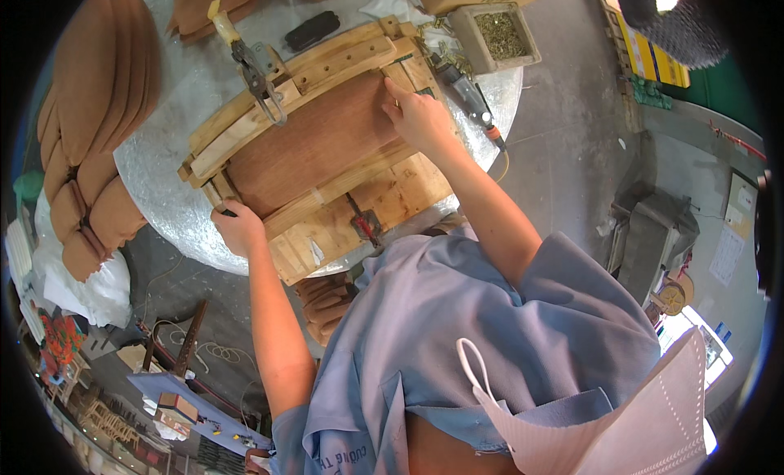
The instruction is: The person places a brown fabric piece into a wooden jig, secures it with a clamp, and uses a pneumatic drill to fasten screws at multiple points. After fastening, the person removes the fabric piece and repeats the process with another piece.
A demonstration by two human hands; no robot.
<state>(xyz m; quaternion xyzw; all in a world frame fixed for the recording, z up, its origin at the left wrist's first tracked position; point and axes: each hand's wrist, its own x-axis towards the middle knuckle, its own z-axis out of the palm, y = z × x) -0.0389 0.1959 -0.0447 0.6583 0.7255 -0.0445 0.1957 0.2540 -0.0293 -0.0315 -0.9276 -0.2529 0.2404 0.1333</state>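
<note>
Left hand (238, 228): fingers bent over left end of wooden jig (297, 85); cannot tell whether closed tight. Right hand (415, 116): index finger stretched to upper right corner of brown wooden panel (314, 144), other fingers curled; cannot tell if gripping. Panel lies within jig, on plastic-wrapped worktop (167, 201). Toggle clamp (251, 70) at jig's far rail; air tool (465, 93) beside jig, right of right hand.

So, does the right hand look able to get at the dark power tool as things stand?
Probably yes: the right hand, at the right end of the brown panel, is close to the power tool, with only the wooden frame between. It would first have to leave the panel.
</note>
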